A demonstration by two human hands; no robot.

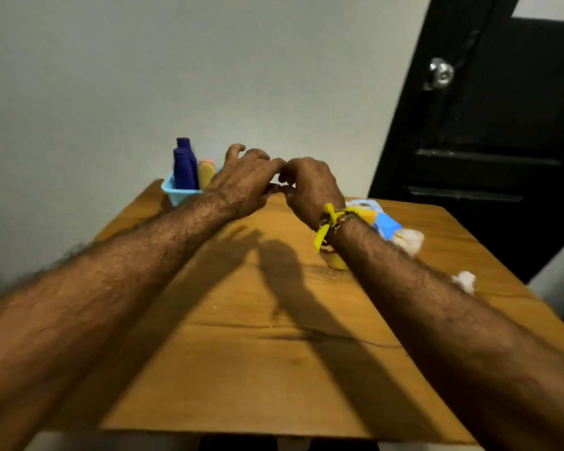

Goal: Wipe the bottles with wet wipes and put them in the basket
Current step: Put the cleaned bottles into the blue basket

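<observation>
A light blue basket [173,193] stands at the table's far left edge. It holds two purple bottles [184,167] and a yellow bottle with a pink top [206,174]. My left hand [245,177] and my right hand [310,187] meet fingertip to fingertip just right of the basket, fingers curled toward each other. Whether anything sits between them is hidden. A blue and orange wet wipes pack [383,222] lies behind my right wrist. A small yellow object [336,261] shows under my right forearm.
The wooden table [241,353] carries crumpled white wipes, one by the pack [409,240] and one near the right edge [464,280]. A pale wall rises right behind the basket. A black door with a metal knob [441,73] stands at the right.
</observation>
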